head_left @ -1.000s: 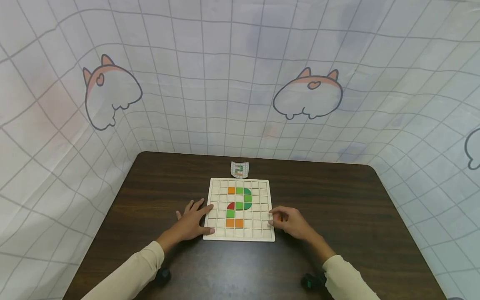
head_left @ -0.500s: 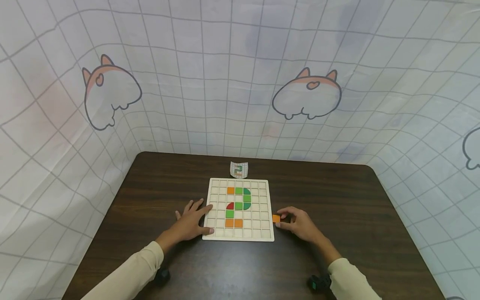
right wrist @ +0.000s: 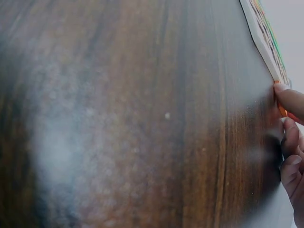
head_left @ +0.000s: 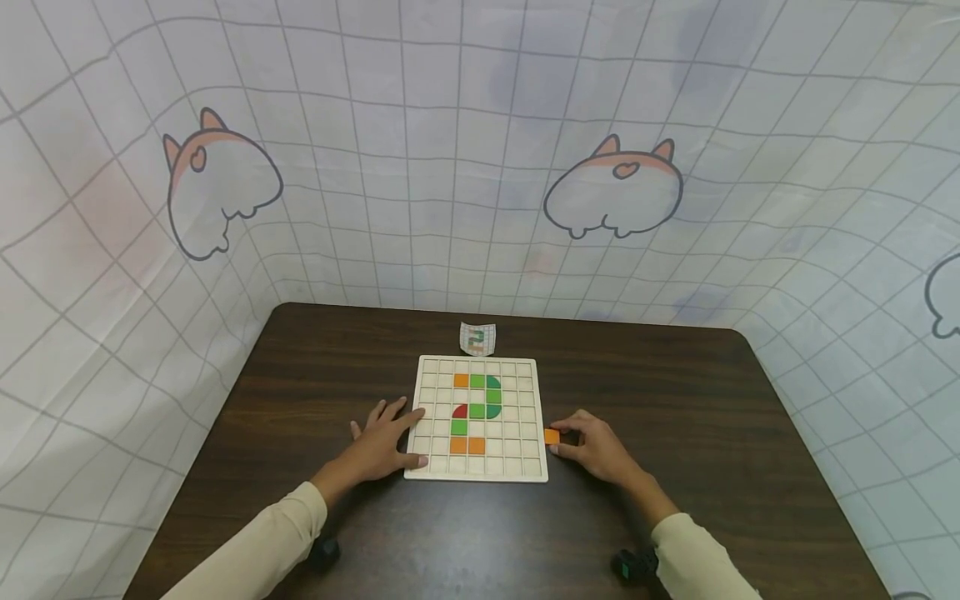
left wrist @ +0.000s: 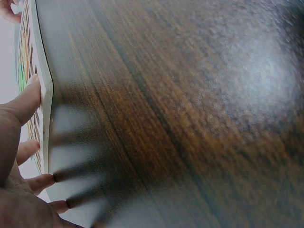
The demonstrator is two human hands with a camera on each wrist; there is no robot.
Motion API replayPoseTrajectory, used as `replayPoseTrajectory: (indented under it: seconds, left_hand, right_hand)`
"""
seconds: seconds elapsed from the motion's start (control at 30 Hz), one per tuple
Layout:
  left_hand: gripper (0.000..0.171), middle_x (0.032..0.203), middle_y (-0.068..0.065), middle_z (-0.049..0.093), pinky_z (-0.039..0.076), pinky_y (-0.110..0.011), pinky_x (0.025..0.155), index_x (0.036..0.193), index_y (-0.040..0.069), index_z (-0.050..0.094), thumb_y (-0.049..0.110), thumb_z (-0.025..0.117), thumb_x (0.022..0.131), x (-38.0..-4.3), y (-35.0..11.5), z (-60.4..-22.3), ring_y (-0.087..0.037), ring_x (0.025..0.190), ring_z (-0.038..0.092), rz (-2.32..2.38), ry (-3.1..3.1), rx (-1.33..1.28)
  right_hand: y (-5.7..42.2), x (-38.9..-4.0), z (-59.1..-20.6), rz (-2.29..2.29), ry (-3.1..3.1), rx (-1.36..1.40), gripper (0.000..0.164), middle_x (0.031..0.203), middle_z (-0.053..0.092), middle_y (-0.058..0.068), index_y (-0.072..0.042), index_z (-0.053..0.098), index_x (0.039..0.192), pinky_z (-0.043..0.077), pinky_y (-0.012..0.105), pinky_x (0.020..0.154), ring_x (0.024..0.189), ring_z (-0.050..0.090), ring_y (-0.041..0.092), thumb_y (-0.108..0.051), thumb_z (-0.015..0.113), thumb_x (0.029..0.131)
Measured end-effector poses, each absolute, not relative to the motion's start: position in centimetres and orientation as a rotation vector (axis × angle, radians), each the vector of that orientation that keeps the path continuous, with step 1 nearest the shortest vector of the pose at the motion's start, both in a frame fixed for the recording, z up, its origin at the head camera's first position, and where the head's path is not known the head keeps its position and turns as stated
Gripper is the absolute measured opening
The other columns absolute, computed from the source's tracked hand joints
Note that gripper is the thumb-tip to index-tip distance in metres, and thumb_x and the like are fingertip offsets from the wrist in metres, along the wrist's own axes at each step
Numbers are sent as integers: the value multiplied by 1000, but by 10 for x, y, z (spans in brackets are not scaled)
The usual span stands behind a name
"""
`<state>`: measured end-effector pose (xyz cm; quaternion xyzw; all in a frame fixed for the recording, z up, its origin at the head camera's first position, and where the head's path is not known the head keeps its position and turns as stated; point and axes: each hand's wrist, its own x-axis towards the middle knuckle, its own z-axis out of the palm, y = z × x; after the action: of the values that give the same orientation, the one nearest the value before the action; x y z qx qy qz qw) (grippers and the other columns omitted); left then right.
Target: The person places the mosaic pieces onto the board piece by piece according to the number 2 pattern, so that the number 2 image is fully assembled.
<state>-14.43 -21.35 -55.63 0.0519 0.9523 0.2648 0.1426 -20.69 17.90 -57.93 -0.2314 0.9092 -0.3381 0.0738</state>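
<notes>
A cream grid board (head_left: pixel 517 471) lies flat on the dark wooden table, with orange, green and red tiles set in its middle cells. My left hand (head_left: pixel 378 446) spreads over its left edge, thumb and index finger resting on the rim, the other fingers reaching down to the table, as the left wrist view shows. At the right edge my right hand (head_left: pixel 597 447) pinches an orange square tile (head_left: pixel 552 437) between thumb and finger, close beside the board's rim. In the right wrist view the tile (right wrist: pixel 282 111) is mostly covered by the fingers.
A small paper card (head_left: pixel 477 339) printed with a coloured pattern lies just behind the board. The brown table (head_left: pixel 660 375) extends around it, backed by a white checked curtain (head_left: pixel 450 167) on several sides. Dark devices (head_left: pixel 630 567) sit by both wrists.
My right hand drew back a little to the right from over the board's edge, bringing the orange tile into sight beside the rim. My left hand stayed in place.
</notes>
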Motion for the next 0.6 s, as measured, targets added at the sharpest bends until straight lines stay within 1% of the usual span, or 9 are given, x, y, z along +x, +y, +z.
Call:
replayPoseTrajectory:
  seconds: [0.27, 0.47, 0.6]
  left_hand:
    - [83, 165, -16, 26, 7, -87, 102, 153, 22, 44, 49, 80, 83, -145, -214, -556, -51, 151, 14, 754, 2749, 150]
    - [83, 164, -16, 26, 7, -87, 101, 153, 23, 44, 50, 79, 83, -145, -214, -556, -51, 151, 14, 751, 2756, 155]
    - [83, 164, -17, 26, 7, -87, 101, 153, 22, 44, 49, 79, 83, -145, -214, -556, -51, 151, 14, 754, 2752, 155]
  right_hand:
    - [176, -205, -578, -983, 2758, -649, 41, 98, 64, -3, -13, 74, 122, 39, 22, 61, 68, 45, 8, -26, 83, 84]
    - [175, -204, -578, -1006, 2773, -640, 35, 95, 61, -4, -14, 77, 117, 38, 22, 63, 72, 46, 8, -25, 82, 84]
    - [174, -203, -578, -999, 2780, -642, 30, 95, 61, -5, -16, 78, 114, 38, 22, 60, 68, 45, 8, -25, 81, 85]
